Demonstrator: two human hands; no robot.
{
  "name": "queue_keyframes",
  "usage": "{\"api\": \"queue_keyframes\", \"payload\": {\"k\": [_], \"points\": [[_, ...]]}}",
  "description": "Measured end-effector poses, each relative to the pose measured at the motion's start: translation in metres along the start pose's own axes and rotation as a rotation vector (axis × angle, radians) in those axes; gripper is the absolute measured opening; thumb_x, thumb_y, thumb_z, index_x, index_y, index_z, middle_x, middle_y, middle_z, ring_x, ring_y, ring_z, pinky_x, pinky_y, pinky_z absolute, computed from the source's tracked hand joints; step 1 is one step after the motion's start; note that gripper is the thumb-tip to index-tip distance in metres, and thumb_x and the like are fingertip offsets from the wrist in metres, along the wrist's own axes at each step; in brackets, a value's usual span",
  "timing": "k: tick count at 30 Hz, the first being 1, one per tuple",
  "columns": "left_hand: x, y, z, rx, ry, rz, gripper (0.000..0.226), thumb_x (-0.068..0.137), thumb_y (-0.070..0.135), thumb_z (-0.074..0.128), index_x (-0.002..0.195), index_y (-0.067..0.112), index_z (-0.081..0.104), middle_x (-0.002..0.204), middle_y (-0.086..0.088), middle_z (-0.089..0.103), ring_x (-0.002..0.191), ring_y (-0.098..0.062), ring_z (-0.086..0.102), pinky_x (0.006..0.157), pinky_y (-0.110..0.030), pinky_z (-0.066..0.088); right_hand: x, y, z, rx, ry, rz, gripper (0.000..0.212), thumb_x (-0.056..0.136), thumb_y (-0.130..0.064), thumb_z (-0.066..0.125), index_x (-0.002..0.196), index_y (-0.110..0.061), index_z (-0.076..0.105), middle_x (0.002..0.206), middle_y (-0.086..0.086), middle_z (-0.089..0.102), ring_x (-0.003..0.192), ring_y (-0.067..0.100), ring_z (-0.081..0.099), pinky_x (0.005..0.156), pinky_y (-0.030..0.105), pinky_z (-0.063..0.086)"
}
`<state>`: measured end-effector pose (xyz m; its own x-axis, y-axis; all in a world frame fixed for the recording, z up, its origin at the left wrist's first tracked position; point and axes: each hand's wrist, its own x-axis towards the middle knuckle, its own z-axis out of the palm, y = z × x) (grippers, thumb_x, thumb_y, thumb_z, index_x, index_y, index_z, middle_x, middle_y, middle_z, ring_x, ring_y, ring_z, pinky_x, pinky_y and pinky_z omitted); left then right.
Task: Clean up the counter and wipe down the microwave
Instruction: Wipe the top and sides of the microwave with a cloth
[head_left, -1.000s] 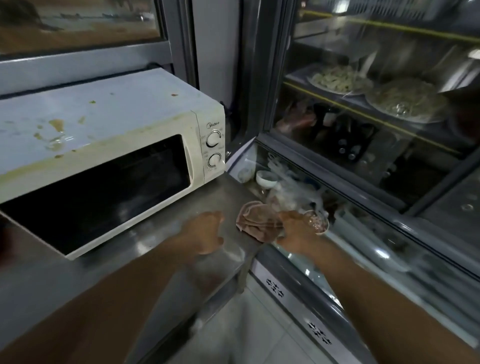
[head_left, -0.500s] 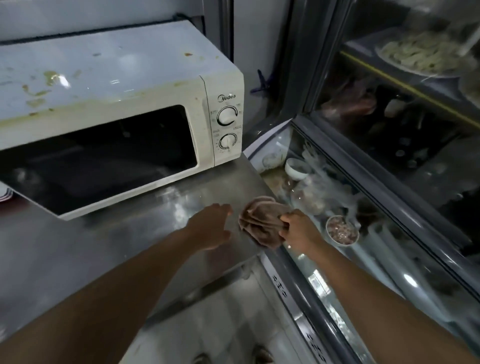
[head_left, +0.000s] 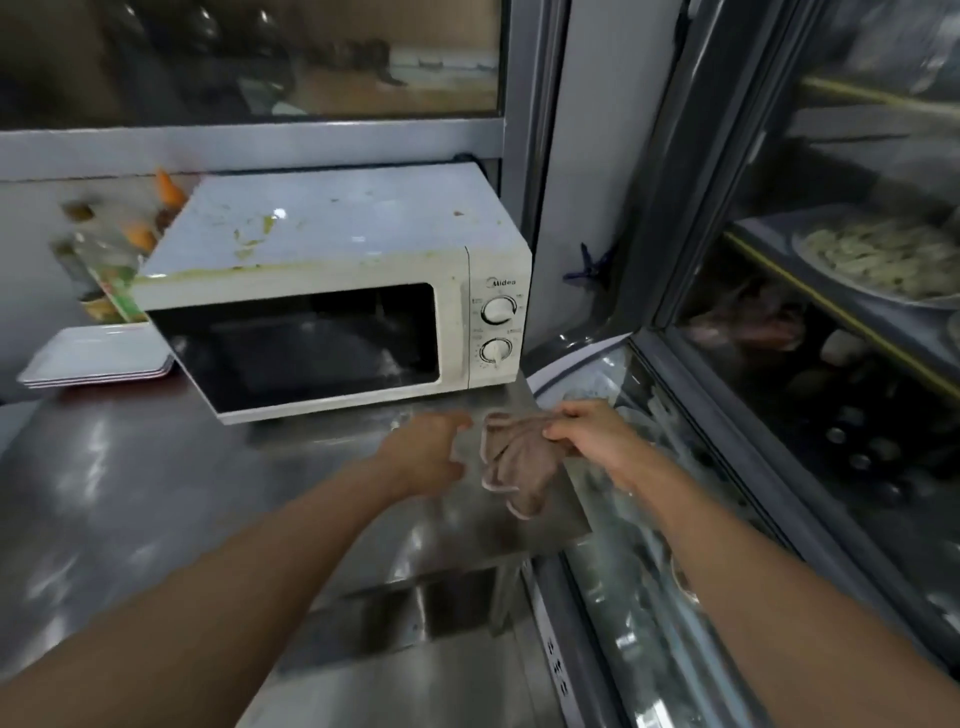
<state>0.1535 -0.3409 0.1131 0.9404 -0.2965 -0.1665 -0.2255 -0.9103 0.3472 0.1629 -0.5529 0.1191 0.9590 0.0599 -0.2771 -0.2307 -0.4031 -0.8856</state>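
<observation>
- The right hand (head_left: 592, 441) has its grip pinching a pinkish-brown cleaning cloth (head_left: 519, 462) by the top edge; the cloth hangs crumpled over the surface (head_left: 156, 493) near its right edge.
- The left hand (head_left: 426, 454) hovers just beside the cloth, its grip loosely spread, fingers pointing at the cloth and holding nothing.
- The white Midea microwave (head_left: 337, 291) stands at the back of the steel surface, close to its right edge, door closed, with yellowish-green stains (head_left: 249, 239) on its top and two round dials (head_left: 497, 310) on its right panel.
- A stack of white rectangular plates (head_left: 98, 356) lies at the back left of the surface, just beside the microwave.
- A glass display fridge (head_left: 779, 364) adjoins the surface's right edge, with a plate of food (head_left: 878, 260) on a shelf inside.
</observation>
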Motion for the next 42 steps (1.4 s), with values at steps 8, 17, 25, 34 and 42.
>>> {"api": "queue_keyframes", "payload": {"k": [8,17,25,34,42], "points": [[-0.026,0.013,-0.074,-0.183,0.353,0.143,0.057,0.075,0.025,0.063,0.13,0.02,0.046,0.127,-0.005,0.051,0.115,-0.023,0.051,0.095,-0.04,0.044,-0.019,-0.1,-0.007,0.031,-0.159,-0.229,0.023,0.083,0.009,0.055,0.073,-0.011,0.061,0.065,0.002,0.06,0.065,0.014,0.057,0.06,0.02,0.047],[-0.05,-0.016,-0.127,-0.265,0.424,0.109,0.009,0.088,0.012,0.05,0.094,0.012,0.057,0.085,-0.005,0.067,0.085,-0.028,0.06,0.076,-0.04,0.048,-0.03,-0.154,0.018,-0.083,-0.203,-0.301,0.02,0.089,0.006,0.053,0.092,-0.009,0.066,0.089,0.011,0.062,0.086,0.022,0.059,0.08,0.033,0.049],[-0.062,-0.06,-0.164,-0.659,0.446,0.021,0.016,0.09,0.02,0.052,0.075,0.014,0.055,0.072,-0.002,0.057,0.071,-0.017,0.051,0.067,-0.029,0.041,-0.029,-0.181,0.043,-0.175,-0.025,-0.322,0.006,0.087,-0.003,0.062,0.083,-0.006,0.063,0.079,0.004,0.062,0.076,0.016,0.058,0.066,0.022,0.048],[-0.067,-0.086,-0.181,-0.912,0.352,0.101,0.009,0.089,0.015,0.061,0.095,0.012,0.055,0.073,-0.011,0.064,0.063,-0.015,0.062,0.053,-0.026,0.049,-0.022,-0.188,0.083,-0.064,0.231,-0.296,0.02,0.098,-0.007,0.039,0.095,-0.015,0.058,0.101,0.006,0.061,0.094,0.02,0.057,0.071,0.028,0.046],[-0.033,-0.087,-0.185,-0.982,0.247,0.003,0.03,0.088,-0.001,0.055,0.112,0.013,0.044,0.068,-0.006,0.05,0.055,-0.014,0.049,0.045,-0.019,0.044,-0.006,-0.187,0.06,0.227,0.093,-0.089,0.038,0.09,-0.018,0.062,0.122,-0.022,0.042,0.107,0.007,0.058,0.092,0.02,0.062,0.063,0.028,0.049]]}}
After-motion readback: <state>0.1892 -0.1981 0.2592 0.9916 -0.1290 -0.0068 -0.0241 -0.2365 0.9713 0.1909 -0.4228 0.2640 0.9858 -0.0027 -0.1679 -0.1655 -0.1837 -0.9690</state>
